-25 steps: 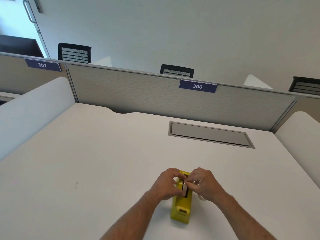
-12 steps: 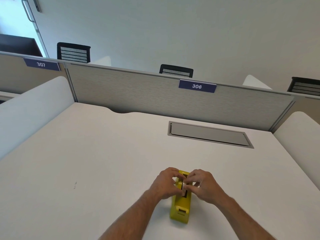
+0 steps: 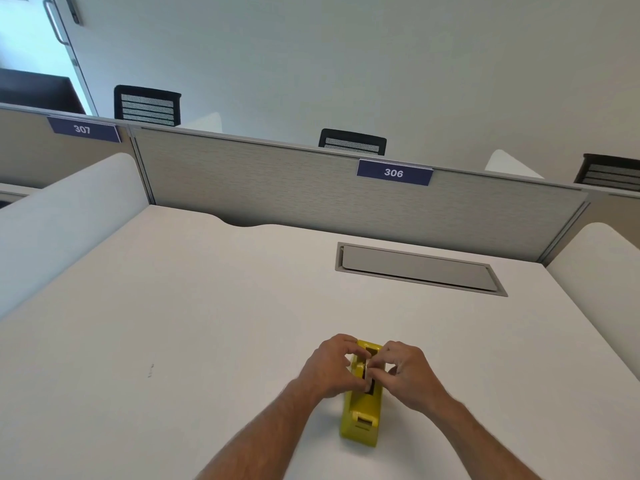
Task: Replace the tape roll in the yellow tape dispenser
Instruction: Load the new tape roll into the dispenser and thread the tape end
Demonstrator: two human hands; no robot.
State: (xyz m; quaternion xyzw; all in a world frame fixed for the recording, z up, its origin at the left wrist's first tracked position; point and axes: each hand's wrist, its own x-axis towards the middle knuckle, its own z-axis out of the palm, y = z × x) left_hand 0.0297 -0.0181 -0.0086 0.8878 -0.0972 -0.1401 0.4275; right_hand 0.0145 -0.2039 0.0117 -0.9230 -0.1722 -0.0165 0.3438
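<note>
The yellow tape dispenser (image 3: 362,415) stands on the white desk (image 3: 207,323) near its front edge, cutter end toward me. My left hand (image 3: 329,367) and my right hand (image 3: 410,374) meet over its top slot. The fingertips of both pinch a small whitish tape roll (image 3: 367,372) that sits in the slot, mostly hidden by the fingers. A dark gap of the slot shows in front of and behind the fingers.
A grey cable hatch (image 3: 419,268) is set flush in the desk at the back right. A grey partition (image 3: 311,192) with a 306 label closes the far side. White side screens (image 3: 62,216) rise left and right. Black chair backs show behind.
Both hands have stayed over the dispenser slot. The fingers have shifted slightly around the tape roll. The dispenser has not moved on the desk.
</note>
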